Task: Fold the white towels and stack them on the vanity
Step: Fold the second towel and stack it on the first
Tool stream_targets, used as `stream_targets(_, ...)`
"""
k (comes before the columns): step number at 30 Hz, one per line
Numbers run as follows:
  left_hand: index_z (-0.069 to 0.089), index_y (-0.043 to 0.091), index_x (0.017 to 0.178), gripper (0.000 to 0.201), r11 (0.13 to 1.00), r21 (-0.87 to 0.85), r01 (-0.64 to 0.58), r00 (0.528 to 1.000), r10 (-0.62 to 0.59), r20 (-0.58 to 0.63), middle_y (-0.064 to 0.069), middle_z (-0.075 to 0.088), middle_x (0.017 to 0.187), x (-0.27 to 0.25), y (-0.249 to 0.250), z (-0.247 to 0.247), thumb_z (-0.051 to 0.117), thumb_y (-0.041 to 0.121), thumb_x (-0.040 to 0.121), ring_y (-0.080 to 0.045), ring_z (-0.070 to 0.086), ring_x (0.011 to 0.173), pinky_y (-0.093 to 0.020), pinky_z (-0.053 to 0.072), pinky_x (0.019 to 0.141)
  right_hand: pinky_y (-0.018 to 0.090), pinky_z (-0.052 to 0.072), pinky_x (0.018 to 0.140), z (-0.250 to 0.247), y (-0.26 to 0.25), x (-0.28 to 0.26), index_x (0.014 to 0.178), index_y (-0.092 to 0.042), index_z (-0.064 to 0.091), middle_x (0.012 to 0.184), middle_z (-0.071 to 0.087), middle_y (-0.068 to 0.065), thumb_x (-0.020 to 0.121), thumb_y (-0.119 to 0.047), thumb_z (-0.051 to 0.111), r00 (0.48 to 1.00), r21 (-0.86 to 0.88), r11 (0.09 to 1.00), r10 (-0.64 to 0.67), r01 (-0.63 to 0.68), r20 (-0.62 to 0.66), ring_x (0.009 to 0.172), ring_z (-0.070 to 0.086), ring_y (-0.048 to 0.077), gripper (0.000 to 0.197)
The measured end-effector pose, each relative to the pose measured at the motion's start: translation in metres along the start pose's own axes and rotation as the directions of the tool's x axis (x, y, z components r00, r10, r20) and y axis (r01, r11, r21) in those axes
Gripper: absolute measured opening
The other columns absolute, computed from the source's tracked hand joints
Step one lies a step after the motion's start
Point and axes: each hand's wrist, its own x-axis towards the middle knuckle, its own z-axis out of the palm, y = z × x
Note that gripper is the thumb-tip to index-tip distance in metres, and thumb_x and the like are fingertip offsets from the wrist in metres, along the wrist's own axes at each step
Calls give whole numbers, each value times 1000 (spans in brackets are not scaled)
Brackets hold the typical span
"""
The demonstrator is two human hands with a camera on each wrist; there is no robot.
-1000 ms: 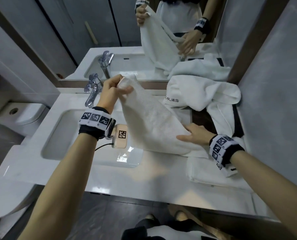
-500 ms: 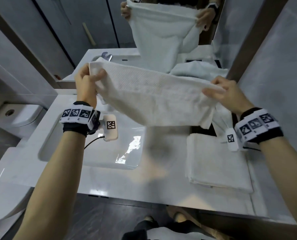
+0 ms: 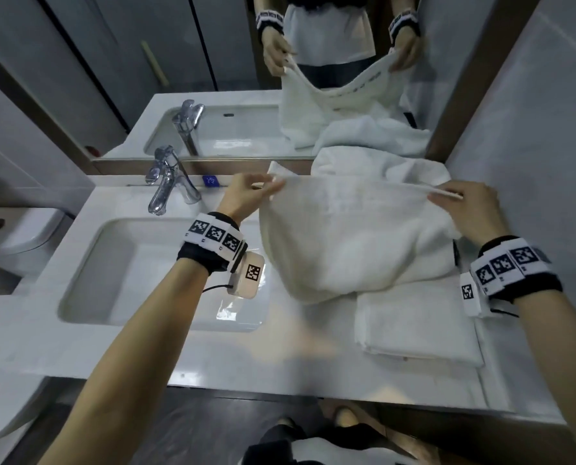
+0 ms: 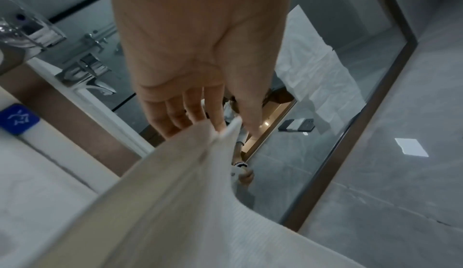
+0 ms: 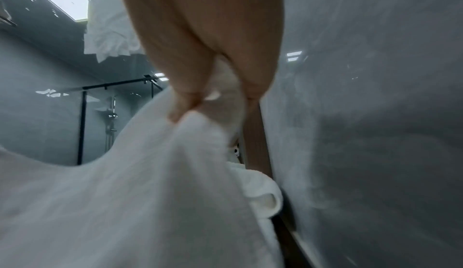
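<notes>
White marble-look counter [image 3: 213, 360] runs along a wall mirror [image 3: 233, 62], with a sunken basin [image 3: 119, 273] on its left part and a chrome tap [image 3: 166, 182] behind the basin.

Above the right part of the counter a white towel [image 3: 350, 239] is held up by its top edge. The left hand [image 3: 246, 196] takes the towel's left corner: in the left wrist view the thumb and fingertips [image 4: 175, 127] close on a bunched fold of cloth, so this grip is a pinch. The right hand [image 3: 467, 209] takes the opposite corner; in the right wrist view the thumb and a curled finger [image 5: 185, 102] squeeze the cloth between them, again a pinching grip. The top edge runs between the two grips and sags a little in the middle, and the rest of the towel hangs below and toward the person, its lower part bellying out over the counter.

Under that hanging part, on the counter near its front edge, lies a folded towel [image 3: 421, 327], flat and squared. Behind the held towel, against the mirror and the right wall, sits a heap of unfolded towels [image 3: 380, 166]. A toilet [image 3: 15, 233] stands left of the counter.
</notes>
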Motion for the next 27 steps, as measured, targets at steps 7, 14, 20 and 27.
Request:
stream_targets(7, 67, 10, 112, 43, 972, 165, -169, 986, 166, 32, -7, 63, 121, 20, -3, 17, 42, -12, 86, -23, 59, 109, -13, 46, 81, 8, 40, 79, -11, -49, -20, 86, -5, 77, 90, 66, 16, 81, 20, 56, 775, 147, 887, -455, 438, 438, 83, 58, 9, 33)
stream_targets(14, 46, 6, 127, 50, 959, -52, -280, 958, 282, 55, -12, 61, 105, 15, 19, 45, 65, -4, 82, -15, 57, 82, -24, 51, 80, 19, 53, 79, 2, -122, -43, 88, -12, 74, 90, 75, 6, 75, 0, 75, 620, 502, 831, -529, 239, 580, 89, 70, 18, 17)
stream_targets(20, 57, -9, 114, 30, 942, -264, -209, 945, 264, 194, -13, 59, 100, 0, 28, 54, 60, -10, 84, -16, 58, 84, -18, 49, 83, 19, 41, 95, 29, -110, -23, 98, -8, 72, 110, 59, 7, 82, -4, 68, 819, 429, 848, -468, 311, 332, 107, 53, 16, 17)
stream_targets(27, 52, 10, 92, 22, 859, -499, -116, 939, 258, 226, 6, 64, 78, -11, 27, 58, 52, -12, 88, -8, 57, 69, -16, 46, 67, 25, 36, 107, 49, -90, -2, 95, -23, 72, 131, 53, 0, 84, -6, 67, 896, 605, 791, -330, 92, 296, 128, 46, 13, 21)
